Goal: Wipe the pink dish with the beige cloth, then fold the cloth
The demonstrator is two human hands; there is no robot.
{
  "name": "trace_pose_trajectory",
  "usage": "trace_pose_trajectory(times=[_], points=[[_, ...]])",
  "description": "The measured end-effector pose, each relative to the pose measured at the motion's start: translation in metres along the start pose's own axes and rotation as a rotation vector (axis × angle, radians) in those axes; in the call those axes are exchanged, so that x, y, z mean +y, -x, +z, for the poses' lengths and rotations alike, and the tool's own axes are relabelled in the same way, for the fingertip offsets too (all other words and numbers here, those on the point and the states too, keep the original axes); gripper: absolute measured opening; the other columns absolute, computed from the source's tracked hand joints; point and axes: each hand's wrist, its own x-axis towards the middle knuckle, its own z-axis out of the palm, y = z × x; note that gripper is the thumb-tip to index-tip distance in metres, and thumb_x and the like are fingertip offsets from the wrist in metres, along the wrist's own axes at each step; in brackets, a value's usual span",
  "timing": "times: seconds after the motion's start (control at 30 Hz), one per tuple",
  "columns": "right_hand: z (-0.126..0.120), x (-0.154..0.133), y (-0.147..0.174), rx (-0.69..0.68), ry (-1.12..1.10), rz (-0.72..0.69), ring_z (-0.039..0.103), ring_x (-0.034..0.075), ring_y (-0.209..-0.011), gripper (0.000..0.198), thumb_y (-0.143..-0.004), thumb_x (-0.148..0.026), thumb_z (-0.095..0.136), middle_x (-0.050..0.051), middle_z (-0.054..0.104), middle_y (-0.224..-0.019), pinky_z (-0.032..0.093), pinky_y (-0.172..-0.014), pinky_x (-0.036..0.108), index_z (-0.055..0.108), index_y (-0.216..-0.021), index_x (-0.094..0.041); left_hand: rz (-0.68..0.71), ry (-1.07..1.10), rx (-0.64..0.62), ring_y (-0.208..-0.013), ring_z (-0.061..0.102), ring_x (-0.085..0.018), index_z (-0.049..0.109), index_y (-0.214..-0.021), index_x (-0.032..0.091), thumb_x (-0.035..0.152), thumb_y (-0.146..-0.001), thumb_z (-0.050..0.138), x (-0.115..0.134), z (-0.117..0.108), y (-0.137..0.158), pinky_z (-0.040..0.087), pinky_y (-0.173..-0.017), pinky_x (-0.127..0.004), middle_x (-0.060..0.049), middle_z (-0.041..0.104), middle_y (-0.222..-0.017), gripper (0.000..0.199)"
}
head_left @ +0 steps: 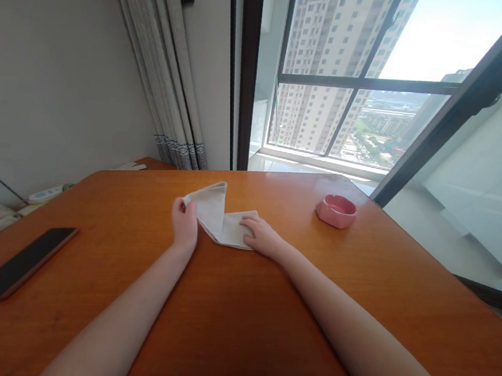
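The white cloth (232, 229) at the centre of the frame looks light, limp and hard to damage; its edges and corners seem the best places to pinch. The left hand (185, 223) has fingers closed on its left end; the right hand (264, 237) lies with fingers spread across its right end. The worktop (229, 311) is smooth, glossy wood, bearing a pink dish (336, 220) right of centre. A curtain (156, 64) hangs upper left; a bright window (316, 117) fills the upper right.
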Motion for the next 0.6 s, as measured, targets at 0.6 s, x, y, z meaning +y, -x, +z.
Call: trace_pose_trajectory(times=[0.6], points=[[-0.007,0.026,0.001,0.059,0.365,0.341,0.019,0.033,-0.138,0.058,-0.092,-0.050,0.030,0.012,0.025,-0.150,0.013,-0.109,0.052,0.034,-0.140,-0.018,0.467,-0.458,-0.897,-0.106,0.055,-0.020,0.059,-0.106,0.020,0.032,-0.086,0.043,-0.013,0.004,0.013,0.041,-0.097,-0.037,-0.007,0.062,-0.111,0.028]])
